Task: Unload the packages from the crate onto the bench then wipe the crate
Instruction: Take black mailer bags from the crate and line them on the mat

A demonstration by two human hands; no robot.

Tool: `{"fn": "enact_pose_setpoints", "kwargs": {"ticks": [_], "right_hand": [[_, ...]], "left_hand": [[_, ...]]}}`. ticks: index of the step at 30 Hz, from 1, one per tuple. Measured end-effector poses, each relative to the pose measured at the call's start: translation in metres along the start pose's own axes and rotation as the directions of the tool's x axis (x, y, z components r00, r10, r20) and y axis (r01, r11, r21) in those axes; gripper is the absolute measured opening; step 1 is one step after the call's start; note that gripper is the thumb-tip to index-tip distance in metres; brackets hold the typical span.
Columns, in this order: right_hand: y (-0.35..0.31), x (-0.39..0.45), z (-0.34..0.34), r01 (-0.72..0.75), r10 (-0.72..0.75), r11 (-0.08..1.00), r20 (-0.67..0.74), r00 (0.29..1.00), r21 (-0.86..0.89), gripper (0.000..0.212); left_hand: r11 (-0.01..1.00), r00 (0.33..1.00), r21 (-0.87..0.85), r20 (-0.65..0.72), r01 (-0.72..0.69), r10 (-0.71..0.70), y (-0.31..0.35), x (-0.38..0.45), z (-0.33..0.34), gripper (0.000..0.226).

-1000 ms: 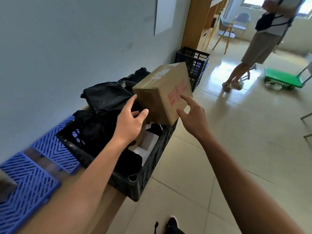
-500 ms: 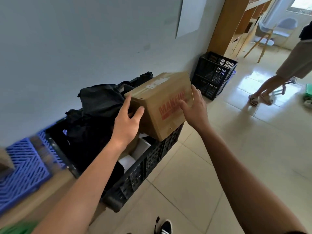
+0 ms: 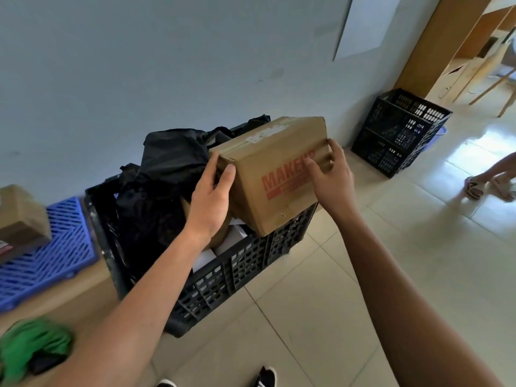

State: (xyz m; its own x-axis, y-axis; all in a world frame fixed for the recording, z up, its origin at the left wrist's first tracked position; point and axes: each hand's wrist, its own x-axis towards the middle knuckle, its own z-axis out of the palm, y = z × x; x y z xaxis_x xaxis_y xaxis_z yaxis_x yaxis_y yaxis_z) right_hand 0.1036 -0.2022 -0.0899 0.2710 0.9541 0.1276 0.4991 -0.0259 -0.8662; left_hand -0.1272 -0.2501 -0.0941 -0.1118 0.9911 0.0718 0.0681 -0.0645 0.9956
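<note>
A brown cardboard box (image 3: 275,174) with red lettering is tilted over the right end of the black plastic crate (image 3: 240,269). My left hand (image 3: 209,199) grips its left end, thumb on the front face. My right hand (image 3: 329,177) grips its right end, fingers curled over the edge. The crate stands on a wooden bench (image 3: 92,297) and also holds black plastic bags (image 3: 167,166) and white packages (image 3: 206,258). A green cloth (image 3: 30,344) lies at the bench's near left.
A blue slatted mat (image 3: 55,252) lies on the bench left of the crate, with a brown package (image 3: 19,219) on it. A second black crate (image 3: 399,132) stands by the wall. Another person's feet (image 3: 488,182) are at right on the tiled floor.
My right hand reached the box and closed on its right end. The box is now held by both hands and the view has swung left and down.
</note>
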Motion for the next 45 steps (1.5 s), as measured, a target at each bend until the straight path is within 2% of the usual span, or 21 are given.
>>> {"fn": "enact_pose_setpoints", "kwargs": {"ticks": [8,12,15,19,21,23,26,29,33,38,41,43,45], "right_hand": [[-0.003,-0.012,-0.019,0.019,-0.015,0.991,-0.032,0.999,0.133,0.072],[-0.016,-0.027,-0.029,0.048,-0.034,0.972,-0.064,0.997,0.231,0.053],[-0.031,-0.041,-0.034,0.052,-0.033,0.95,-0.069,0.997,0.307,0.039],[-0.053,-0.06,-0.037,0.05,-0.019,0.941,-0.095,0.995,0.335,0.057],[-0.066,-0.07,-0.037,0.05,-0.015,0.939,-0.105,0.994,0.34,0.061],[-0.08,-0.082,-0.035,0.071,-0.03,0.935,-0.122,0.992,0.347,0.055],[-0.097,-0.101,-0.028,0.115,-0.076,0.928,-0.125,0.989,0.354,0.042],[-0.11,-0.122,-0.014,0.158,-0.144,0.913,-0.066,0.987,0.376,0.037],[-0.121,-0.152,0.005,0.208,-0.248,0.885,0.045,0.968,0.416,0.043],[-0.132,-0.188,0.033,0.193,-0.302,0.882,0.201,0.932,0.429,0.05],[-0.138,-0.21,0.053,0.189,-0.322,0.888,0.274,0.906,0.418,0.054],[-0.143,-0.223,0.069,0.195,-0.333,0.893,0.304,0.892,0.405,0.055],[-0.149,-0.237,0.086,0.2,-0.345,0.896,0.34,0.875,0.396,0.056]], "left_hand": [[0.99,0.992,-0.056,-0.021,-0.127,0.126,0.018,-0.019,0.008,0.055],[0.982,0.983,-0.048,-0.035,-0.18,0.179,0.032,-0.026,0.003,0.059],[0.974,0.975,-0.066,-0.055,-0.217,0.213,0.043,-0.033,-0.004,0.051],[0.961,0.964,-0.08,-0.049,-0.266,0.263,0.058,-0.044,-0.02,0.042],[0.949,0.95,-0.058,-0.052,-0.309,0.307,0.065,-0.049,-0.033,0.045],[0.934,0.934,-0.033,-0.049,-0.354,0.353,0.071,-0.055,-0.048,0.051],[0.941,0.94,-0.029,-0.066,-0.337,0.334,0.078,-0.069,-0.072,0.075],[0.933,0.929,0.019,-0.081,-0.361,0.361,0.083,-0.084,-0.101,0.079],[0.915,0.903,0.072,-0.149,-0.397,0.404,0.086,-0.106,-0.14,0.074],[0.945,0.909,-0.029,-0.283,-0.327,0.306,0.082,-0.137,-0.187,0.055],[0.96,0.905,-0.05,-0.35,-0.276,0.242,0.077,-0.16,-0.216,0.059],[0.967,0.898,-0.015,-0.376,-0.254,0.23,0.072,-0.175,-0.237,0.065],[0.966,0.884,0.087,-0.39,-0.242,0.257,0.068,-0.189,-0.256,0.059]]}}
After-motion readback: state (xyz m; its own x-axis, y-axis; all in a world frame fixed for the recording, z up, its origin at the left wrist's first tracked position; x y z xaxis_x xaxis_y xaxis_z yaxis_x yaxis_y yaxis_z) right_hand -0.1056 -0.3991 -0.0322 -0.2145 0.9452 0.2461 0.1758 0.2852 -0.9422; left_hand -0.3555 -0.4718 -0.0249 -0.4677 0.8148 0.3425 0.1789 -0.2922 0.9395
